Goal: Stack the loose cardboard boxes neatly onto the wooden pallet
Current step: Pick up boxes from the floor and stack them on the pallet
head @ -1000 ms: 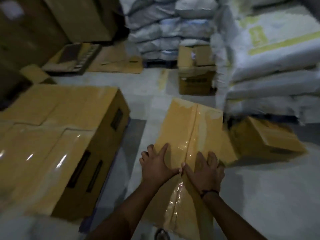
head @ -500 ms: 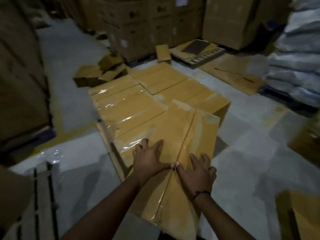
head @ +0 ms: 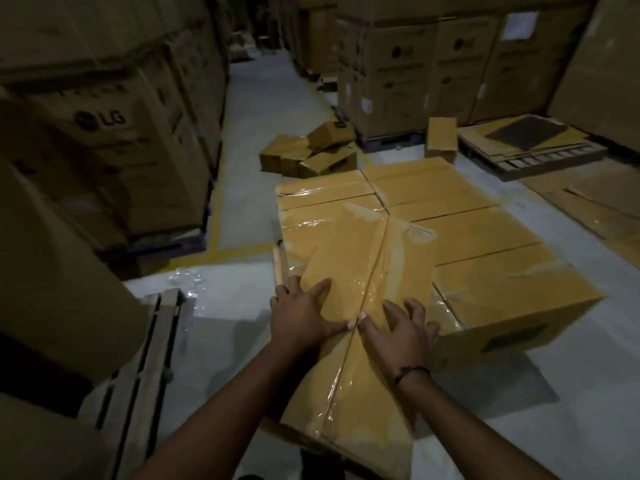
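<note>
While the taped carton (head: 349, 251) lies with its 12 o'clock end over the stacked layer (head: 485, 233), left hand (head: 302, 315) and right hand (head: 403, 329) press flat, fingers spread. Probably stiff, slippery, heavy: grip side edges.

Tilted box (head: 360, 306) on stacked boxes (head: 467, 237), loose boxes (head: 308, 155) behind

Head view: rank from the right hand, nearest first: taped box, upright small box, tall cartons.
1. The taped box: directly under the right hand.
2. The upright small box: on the floor ahead.
3. The tall cartons: stacked at the back.
</note>
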### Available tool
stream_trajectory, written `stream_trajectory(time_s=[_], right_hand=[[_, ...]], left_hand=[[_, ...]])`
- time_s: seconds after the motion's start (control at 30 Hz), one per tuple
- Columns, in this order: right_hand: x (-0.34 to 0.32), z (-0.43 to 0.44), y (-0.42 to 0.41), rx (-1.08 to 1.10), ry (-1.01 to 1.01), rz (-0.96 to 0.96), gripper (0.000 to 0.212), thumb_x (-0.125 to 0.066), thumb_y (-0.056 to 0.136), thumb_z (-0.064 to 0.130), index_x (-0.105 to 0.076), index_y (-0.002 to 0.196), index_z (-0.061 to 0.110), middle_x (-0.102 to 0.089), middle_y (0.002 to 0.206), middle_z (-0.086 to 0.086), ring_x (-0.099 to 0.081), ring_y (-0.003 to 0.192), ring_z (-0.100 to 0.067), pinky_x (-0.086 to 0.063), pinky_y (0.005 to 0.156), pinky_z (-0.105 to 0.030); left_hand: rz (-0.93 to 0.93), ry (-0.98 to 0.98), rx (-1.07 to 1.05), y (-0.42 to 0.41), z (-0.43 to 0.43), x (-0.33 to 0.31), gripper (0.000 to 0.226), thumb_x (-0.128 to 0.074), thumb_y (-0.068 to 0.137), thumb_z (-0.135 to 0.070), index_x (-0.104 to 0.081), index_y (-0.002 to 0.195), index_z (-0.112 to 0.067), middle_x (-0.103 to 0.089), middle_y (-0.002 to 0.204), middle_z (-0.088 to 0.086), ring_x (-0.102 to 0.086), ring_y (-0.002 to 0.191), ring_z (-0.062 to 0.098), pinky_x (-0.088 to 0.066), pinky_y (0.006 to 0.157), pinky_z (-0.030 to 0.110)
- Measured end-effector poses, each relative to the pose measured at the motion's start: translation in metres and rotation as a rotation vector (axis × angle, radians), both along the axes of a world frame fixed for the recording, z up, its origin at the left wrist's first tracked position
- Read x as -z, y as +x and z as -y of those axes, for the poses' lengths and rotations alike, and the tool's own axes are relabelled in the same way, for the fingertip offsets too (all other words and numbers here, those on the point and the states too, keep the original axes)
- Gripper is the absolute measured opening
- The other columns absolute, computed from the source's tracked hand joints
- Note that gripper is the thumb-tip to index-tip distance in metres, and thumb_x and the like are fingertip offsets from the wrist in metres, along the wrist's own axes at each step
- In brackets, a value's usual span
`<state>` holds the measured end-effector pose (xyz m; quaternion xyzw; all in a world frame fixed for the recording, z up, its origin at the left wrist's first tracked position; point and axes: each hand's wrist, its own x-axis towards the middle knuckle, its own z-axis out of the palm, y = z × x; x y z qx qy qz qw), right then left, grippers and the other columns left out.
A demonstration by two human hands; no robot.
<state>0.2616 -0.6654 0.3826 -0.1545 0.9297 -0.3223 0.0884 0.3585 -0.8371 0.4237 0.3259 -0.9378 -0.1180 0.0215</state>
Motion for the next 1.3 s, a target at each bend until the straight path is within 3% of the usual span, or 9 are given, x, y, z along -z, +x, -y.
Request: stream_trajectory(time_s=[0.1,0.27,0.73,0.93,1.07,1.2,1.3], right_hand=[[-0.005,0.042,-0.014,-0.042,-0.016,-0.021,0.068,-0.054,0.075,0.083,-0.060,0.130,0.044,-0.029,0.155,0.010,-0.032,0.131,-0.033,-0.034,0.108,-0.047],[-0.013,0.129,-0.023,-0.067,-0.014,-0.060,0.066,-0.052,0.078,0.082,-0.058,0.132,0.045,-0.028,0.156,0.010,-0.033,0.127,-0.031,-0.034,0.106,-0.045],[-0.047,0.401,-0.012,0.109,-0.057,-0.082,0.063,-0.055,0.077,0.081,-0.063,0.127,0.044,-0.034,0.152,0.012,-0.035,0.122,-0.029,-0.036,0.097,-0.042],[-0.068,0.470,-0.041,0.168,-0.066,-0.087,0.064,-0.057,0.078,0.081,-0.061,0.129,0.044,-0.029,0.153,0.012,-0.034,0.122,-0.028,-0.036,0.093,-0.038],[-0.062,0.518,-0.075,0.239,-0.071,-0.074,0.060,-0.060,0.078,0.078,-0.061,0.128,0.045,-0.028,0.153,0.012,-0.032,0.124,-0.028,-0.041,0.098,-0.042],[-0.046,0.572,-0.125,0.302,-0.081,-0.052,0.058,-0.061,0.078,0.076,-0.062,0.127,0.044,-0.031,0.152,0.011,-0.033,0.122,-0.028,-0.037,0.093,-0.037],[-0.039,0.612,-0.166,0.342,-0.034,-0.019,0.060,-0.058,0.079,0.078,-0.061,0.129,0.044,-0.033,0.151,0.010,-0.034,0.124,-0.029,-0.036,0.098,-0.040]], left_hand=[[-0.039,0.013,-0.042,-0.004,0.035,-0.006,0.111,-0.055,0.056,-0.099,-0.033,0.153,-0.050,-0.035,0.148,0.009,-0.037,0.129,0.035,-0.036,0.109,0.048],[-0.100,-0.001,-0.085,-0.013,0.120,-0.010,0.110,-0.052,0.054,-0.101,-0.035,0.151,-0.051,-0.037,0.145,0.003,-0.037,0.129,0.031,-0.037,0.108,0.047],[-0.101,-0.015,0.073,-0.027,0.407,-0.040,0.105,-0.054,0.057,-0.101,-0.036,0.149,-0.055,-0.038,0.140,0.004,-0.038,0.128,0.030,-0.039,0.105,0.046],[-0.111,-0.064,0.196,-0.083,0.491,-0.070,0.103,-0.050,0.060,-0.101,-0.034,0.150,-0.055,-0.037,0.141,0.005,-0.038,0.128,0.030,-0.036,0.103,0.044],[-0.133,-0.046,0.272,-0.130,0.543,-0.057,0.102,-0.053,0.062,-0.099,-0.033,0.151,-0.055,-0.035,0.144,0.005,-0.036,0.129,0.030,-0.036,0.103,0.044],[-0.098,-0.036,0.354,-0.190,0.599,-0.042,0.102,-0.054,0.062,-0.098,-0.031,0.152,-0.055,-0.034,0.146,0.006,-0.035,0.131,0.031,-0.035,0.104,0.045],[-0.050,-0.013,0.401,-0.239,0.641,-0.037,0.103,-0.054,0.062,-0.099,-0.032,0.152,-0.055,-0.033,0.149,0.006,-0.033,0.134,0.032,-0.036,0.107,0.047]])
